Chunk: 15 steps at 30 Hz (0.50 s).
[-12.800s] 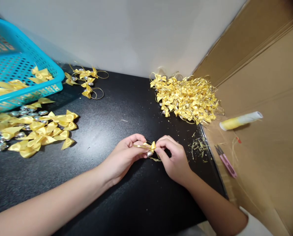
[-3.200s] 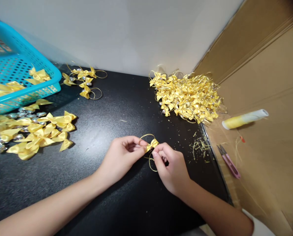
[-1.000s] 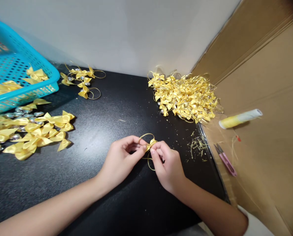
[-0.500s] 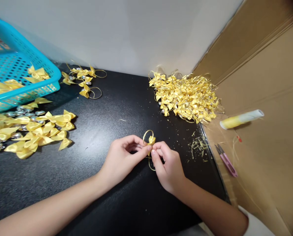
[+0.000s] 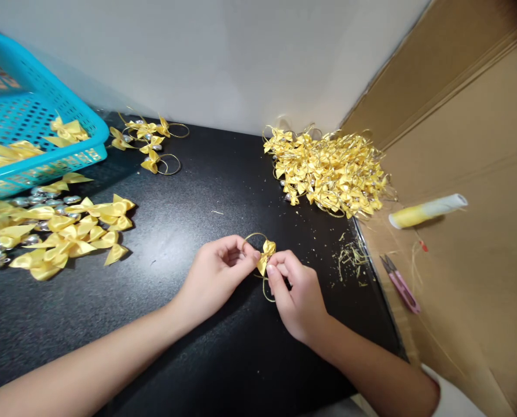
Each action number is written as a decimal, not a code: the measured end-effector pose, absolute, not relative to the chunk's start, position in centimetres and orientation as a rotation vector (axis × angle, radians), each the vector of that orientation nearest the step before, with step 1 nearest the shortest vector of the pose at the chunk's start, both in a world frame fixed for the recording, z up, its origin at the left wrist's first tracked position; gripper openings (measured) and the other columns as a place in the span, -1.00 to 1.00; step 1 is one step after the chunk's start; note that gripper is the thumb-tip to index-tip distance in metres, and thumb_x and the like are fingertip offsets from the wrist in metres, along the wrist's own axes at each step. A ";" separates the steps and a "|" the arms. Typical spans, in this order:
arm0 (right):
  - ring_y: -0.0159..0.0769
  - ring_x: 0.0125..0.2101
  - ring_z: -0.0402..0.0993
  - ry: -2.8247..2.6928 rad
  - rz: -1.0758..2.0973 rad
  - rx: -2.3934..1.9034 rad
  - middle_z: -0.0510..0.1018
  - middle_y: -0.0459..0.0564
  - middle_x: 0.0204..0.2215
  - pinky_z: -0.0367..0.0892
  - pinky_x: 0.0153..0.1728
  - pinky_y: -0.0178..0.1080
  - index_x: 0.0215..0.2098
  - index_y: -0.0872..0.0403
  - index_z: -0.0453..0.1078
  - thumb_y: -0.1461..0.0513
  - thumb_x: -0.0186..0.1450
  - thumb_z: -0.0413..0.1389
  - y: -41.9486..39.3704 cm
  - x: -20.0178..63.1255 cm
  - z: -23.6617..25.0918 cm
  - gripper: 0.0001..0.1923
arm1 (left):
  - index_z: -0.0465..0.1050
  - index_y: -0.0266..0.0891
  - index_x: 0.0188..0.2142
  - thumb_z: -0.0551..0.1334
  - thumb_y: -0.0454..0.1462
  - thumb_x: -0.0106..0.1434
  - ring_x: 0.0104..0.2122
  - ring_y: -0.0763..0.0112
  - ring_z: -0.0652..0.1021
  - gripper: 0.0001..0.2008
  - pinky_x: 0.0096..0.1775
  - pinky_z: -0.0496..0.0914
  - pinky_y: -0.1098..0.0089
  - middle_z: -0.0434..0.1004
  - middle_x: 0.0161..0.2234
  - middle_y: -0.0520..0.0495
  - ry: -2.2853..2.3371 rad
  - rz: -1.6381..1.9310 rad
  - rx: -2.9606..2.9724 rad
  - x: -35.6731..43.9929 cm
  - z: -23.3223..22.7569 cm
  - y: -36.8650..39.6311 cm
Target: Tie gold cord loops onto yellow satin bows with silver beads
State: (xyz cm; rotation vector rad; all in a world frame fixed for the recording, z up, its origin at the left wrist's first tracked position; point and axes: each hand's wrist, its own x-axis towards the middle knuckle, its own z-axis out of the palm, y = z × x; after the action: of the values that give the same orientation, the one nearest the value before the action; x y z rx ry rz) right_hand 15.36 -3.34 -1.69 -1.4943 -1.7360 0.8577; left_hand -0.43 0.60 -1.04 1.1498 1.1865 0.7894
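Observation:
A small yellow ribbon bow (image 5: pixel 267 255) is held just above the black table, between my two hands. My left hand (image 5: pixel 219 269) pinches thumb against fingers at the bow's left side, on a thin gold cord (image 5: pixel 257 234) that arcs up above it. My right hand (image 5: pixel 295 286) pinches at the bow's lower right edge. Another loop of the cord (image 5: pixel 267 292) hangs below the bow, between the hands. Exactly what sits between the fingertips is partly hidden.
A blue basket (image 5: pixel 97 130) with bows stands at the left. Bows with silver beads (image 5: pixel 73 240) lie before it. A big pile of corded bows (image 5: pixel 327 171) is at the back right. Pink thread snips (image 5: pixel 400 284) and a yellow-white tube (image 5: pixel 427 211) lie on cardboard.
My left fingertips have drawn slightly left off the bow, so more of it shows. The upper cord loop has widened and shifted left. My right hand has hardly moved.

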 end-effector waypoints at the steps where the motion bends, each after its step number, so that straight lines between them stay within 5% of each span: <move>1: -0.48 -0.66 0.26 -1.727 0.871 -1.497 0.36 -0.21 -0.65 0.15 -0.55 -0.41 -0.35 0.07 0.26 0.30 0.33 -0.04 -3.3 15.3 -1.7 -0.90 | 0.37 -0.25 -0.51 0.28 -0.17 0.15 -0.51 0.50 0.43 -0.78 -0.41 0.32 0.49 0.45 -0.55 0.06 1.184 0.791 1.149 -0.4 -1.0 0.6; 15: -0.48 -0.64 0.29 -1.707 0.890 -1.515 0.40 -0.19 -0.63 0.15 -0.56 -0.41 -0.35 0.07 0.27 0.29 0.33 -0.03 -3.3 15.4 -1.8 -0.90 | 0.49 -0.24 -0.37 0.35 -0.23 0.10 -0.40 0.42 0.58 -0.87 -0.29 0.48 0.44 0.60 -0.41 -0.01 1.112 0.869 1.155 -0.4 -1.2 0.0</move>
State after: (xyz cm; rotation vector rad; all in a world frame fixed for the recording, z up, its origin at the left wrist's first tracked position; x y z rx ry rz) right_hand 15.41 -3.35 -1.81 -1.5150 -1.7065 0.8895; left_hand -0.45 0.01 -1.19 1.1551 1.1115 0.8694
